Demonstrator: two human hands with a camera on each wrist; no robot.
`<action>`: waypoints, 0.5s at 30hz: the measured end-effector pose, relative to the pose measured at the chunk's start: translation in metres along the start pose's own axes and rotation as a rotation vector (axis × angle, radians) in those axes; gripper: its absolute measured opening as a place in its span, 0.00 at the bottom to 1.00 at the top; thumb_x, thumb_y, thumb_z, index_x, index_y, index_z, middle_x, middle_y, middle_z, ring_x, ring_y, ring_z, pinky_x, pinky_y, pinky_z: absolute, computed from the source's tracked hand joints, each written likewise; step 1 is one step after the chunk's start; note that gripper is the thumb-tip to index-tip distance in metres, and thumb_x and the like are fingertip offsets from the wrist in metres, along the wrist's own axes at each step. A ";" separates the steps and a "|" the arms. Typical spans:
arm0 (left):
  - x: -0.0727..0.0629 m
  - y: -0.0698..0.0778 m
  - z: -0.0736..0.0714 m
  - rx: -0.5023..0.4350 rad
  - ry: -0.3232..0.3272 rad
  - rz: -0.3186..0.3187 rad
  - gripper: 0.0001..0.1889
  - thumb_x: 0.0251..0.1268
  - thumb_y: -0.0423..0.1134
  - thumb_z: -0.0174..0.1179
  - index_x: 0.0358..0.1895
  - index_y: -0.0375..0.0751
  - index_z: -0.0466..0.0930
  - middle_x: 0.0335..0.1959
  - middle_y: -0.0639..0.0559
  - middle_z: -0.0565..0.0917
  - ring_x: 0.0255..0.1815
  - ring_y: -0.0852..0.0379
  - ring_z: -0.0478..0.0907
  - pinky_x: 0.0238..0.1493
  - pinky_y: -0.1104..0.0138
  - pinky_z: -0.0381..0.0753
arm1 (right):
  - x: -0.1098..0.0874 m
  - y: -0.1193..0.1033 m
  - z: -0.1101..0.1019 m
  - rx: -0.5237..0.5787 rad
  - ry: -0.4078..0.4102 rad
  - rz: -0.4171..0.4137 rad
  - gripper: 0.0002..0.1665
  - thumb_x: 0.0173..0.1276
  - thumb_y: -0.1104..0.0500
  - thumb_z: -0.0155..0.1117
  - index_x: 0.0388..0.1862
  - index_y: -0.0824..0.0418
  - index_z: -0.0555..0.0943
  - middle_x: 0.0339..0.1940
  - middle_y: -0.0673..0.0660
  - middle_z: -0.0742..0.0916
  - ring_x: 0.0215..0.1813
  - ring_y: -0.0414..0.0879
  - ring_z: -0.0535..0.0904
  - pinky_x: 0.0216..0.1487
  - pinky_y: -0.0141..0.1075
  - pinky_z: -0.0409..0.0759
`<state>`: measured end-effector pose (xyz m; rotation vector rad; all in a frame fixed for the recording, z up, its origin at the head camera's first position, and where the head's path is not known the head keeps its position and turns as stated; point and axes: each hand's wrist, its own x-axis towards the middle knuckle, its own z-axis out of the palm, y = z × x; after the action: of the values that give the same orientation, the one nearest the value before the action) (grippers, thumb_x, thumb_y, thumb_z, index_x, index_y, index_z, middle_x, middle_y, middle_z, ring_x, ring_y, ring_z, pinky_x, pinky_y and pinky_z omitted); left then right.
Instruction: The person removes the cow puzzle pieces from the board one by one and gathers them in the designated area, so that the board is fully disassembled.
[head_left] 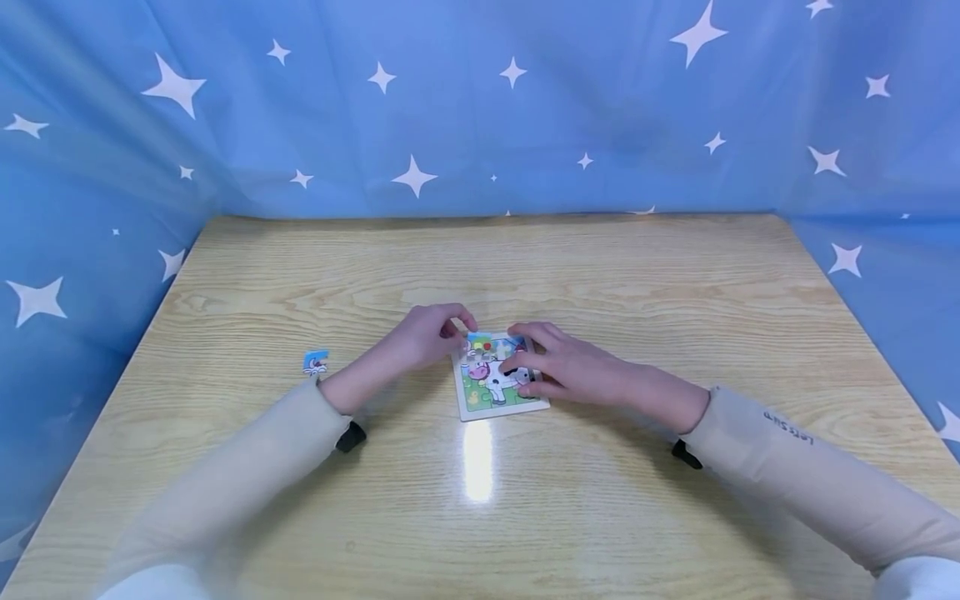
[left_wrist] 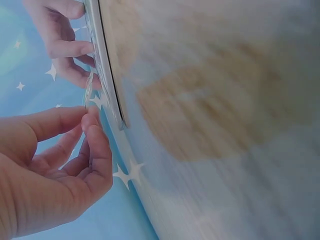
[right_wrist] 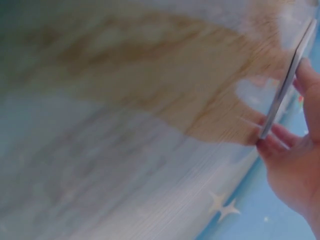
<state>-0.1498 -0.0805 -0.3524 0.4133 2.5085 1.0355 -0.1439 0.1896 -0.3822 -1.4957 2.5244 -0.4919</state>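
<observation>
A jigsaw puzzle board (head_left: 504, 412) with a pale rim and a cow picture lies on the table between my hands. My left hand (head_left: 433, 335) is at its far left corner, pinching a puzzle piece (left_wrist: 89, 91) between thumb and index finger. In the left wrist view this piece stands on edge, tilted over the board. My right hand (head_left: 564, 365) lies across the right side of the board, fingers spread over the cow and touching the edge. The right wrist view shows the board side-on (right_wrist: 286, 82) against those fingers.
A loose puzzle piece (head_left: 315, 362) in blue and white lies on the wooden table (head_left: 600, 500), left of the board, near my left forearm. A blue curtain (head_left: 480, 108) with white stars stands behind the table and along both sides.
</observation>
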 end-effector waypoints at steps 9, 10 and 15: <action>-0.012 -0.007 -0.008 -0.005 0.009 -0.003 0.09 0.72 0.29 0.60 0.52 0.41 0.82 0.36 0.47 0.82 0.35 0.52 0.75 0.36 0.66 0.74 | -0.001 0.001 0.001 0.006 0.005 0.003 0.19 0.75 0.51 0.66 0.63 0.50 0.79 0.74 0.66 0.68 0.73 0.61 0.64 0.63 0.55 0.76; -0.014 -0.009 -0.009 -0.003 0.013 -0.004 0.10 0.73 0.29 0.60 0.52 0.41 0.82 0.36 0.47 0.82 0.35 0.52 0.75 0.36 0.66 0.74 | -0.001 0.001 0.001 0.004 0.009 0.000 0.19 0.75 0.51 0.67 0.62 0.50 0.79 0.74 0.66 0.68 0.73 0.61 0.64 0.63 0.55 0.76; -0.022 -0.017 -0.016 -0.007 0.031 -0.009 0.10 0.72 0.28 0.58 0.52 0.41 0.82 0.37 0.46 0.83 0.36 0.52 0.77 0.37 0.64 0.74 | 0.000 0.001 0.002 -0.003 0.021 -0.011 0.19 0.74 0.52 0.68 0.61 0.50 0.80 0.73 0.66 0.69 0.72 0.61 0.65 0.62 0.54 0.76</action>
<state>-0.1398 -0.1107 -0.3486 0.3861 2.5309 1.0546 -0.1444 0.1900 -0.3842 -1.5137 2.5355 -0.5085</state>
